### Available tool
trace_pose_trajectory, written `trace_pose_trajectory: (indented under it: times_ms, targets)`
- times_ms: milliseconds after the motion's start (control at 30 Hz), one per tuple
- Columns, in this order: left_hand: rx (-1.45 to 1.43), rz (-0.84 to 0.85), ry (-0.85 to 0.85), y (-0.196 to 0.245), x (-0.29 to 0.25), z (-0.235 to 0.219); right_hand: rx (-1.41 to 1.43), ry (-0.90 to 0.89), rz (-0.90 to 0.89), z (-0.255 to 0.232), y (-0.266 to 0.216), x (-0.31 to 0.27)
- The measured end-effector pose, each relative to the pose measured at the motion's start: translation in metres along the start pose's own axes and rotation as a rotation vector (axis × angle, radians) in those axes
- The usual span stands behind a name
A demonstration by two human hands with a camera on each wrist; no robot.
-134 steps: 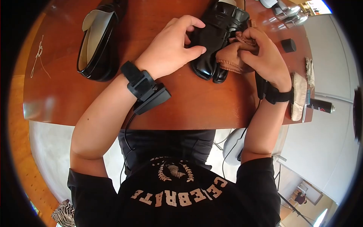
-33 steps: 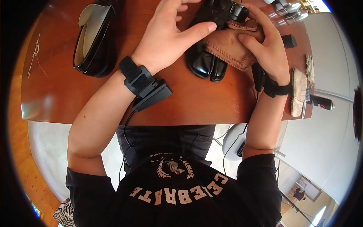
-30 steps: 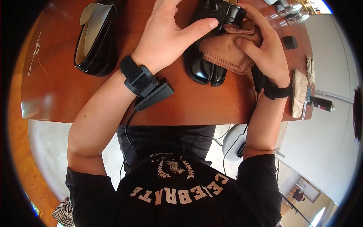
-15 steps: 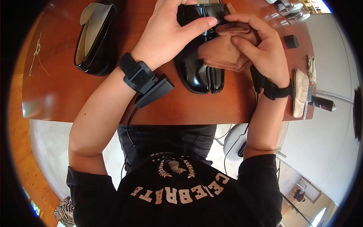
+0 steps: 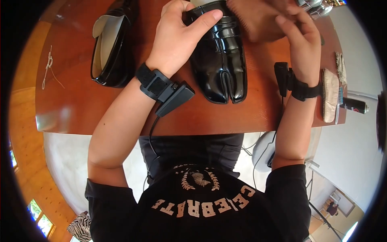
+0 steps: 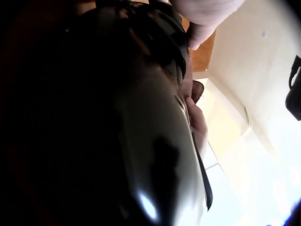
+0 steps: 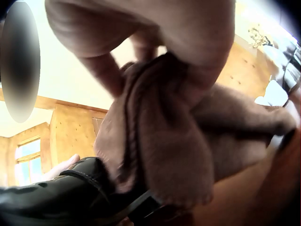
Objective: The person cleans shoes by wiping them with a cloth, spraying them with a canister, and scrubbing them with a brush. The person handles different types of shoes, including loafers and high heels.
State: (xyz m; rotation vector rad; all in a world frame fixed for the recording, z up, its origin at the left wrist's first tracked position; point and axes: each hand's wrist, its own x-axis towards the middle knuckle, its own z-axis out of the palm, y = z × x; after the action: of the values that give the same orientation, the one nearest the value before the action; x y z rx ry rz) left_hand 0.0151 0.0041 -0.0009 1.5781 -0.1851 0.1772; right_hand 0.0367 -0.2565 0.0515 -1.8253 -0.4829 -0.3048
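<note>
The shoe (image 5: 221, 60), a glossy black split-toe one, lies flat on the tabletop (image 5: 225, 117) between the two hands, its toe toward the person. The left hand (image 5: 177, 34) grips it at the heel end, thumb laid across the strap and fingers curled round the far side, which, as I judge it, pins the shoe so it does not slide while it is rubbed. The right hand (image 5: 300, 38) pinches a brown cloth (image 5: 258, 18) bunched between thumb and fingers, just beyond the shoe's upper part; the right wrist view shows the cloth (image 7: 174, 141) hanging down onto the shoe's edge (image 7: 61, 193). Bunching it gives a firm pad to work with.

To the left of the left hand the second shoe (image 5: 113, 48) lies on its side, pale lining showing, well apart from the first. Further left lies a bit of string (image 5: 49, 66). To the right of the right wrist a brush (image 5: 330, 94) and a spray can (image 5: 354, 105) lie at the tabletop's edge, within easy reach of that hand.
</note>
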Motion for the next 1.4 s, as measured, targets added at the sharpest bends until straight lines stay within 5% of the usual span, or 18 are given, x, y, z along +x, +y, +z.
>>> trace_pose_trajectory:
  times_ms: [100,233,500,700,833,867,967,1167,1400]
  targets:
    - [0.096,0.065,0.002,-0.002,0.003,0.000,0.127,-0.503,0.021,0.009,-0.010,-0.005]
    - [0.160,0.101,0.023,-0.010,0.002,0.004,0.103,-0.689,0.070,0.005,-0.011,-0.004]
    - [-0.071,-0.064,-0.072,-0.003,-0.003,0.007,-0.124,-0.600,-0.044,0.006,-0.010,-0.011]
    - [-0.041,0.044,-0.074,-0.008,-0.001,0.003,-0.189,-0.409,-0.184,0.017,-0.011,-0.011]
    - [0.034,0.056,-0.015,-0.010,0.000,0.004,0.000,-0.658,-0.093,0.012,-0.020,-0.015]
    - [0.016,0.055,-0.002,-0.010,0.000,0.004,-0.049,-0.701,-0.194,0.013,-0.019,-0.015]
    - [-0.014,0.042,0.039,-0.007,-0.001,0.004,-0.022,-0.716,-0.153,0.015,-0.018,-0.017]
    - [0.011,0.043,0.034,-0.007,0.001,0.001,-0.121,-0.428,-0.156,0.027,-0.009,-0.016]
    - [0.079,0.044,0.019,-0.008,0.002,0.000,-0.022,-0.773,0.026,0.013,-0.020,-0.017]
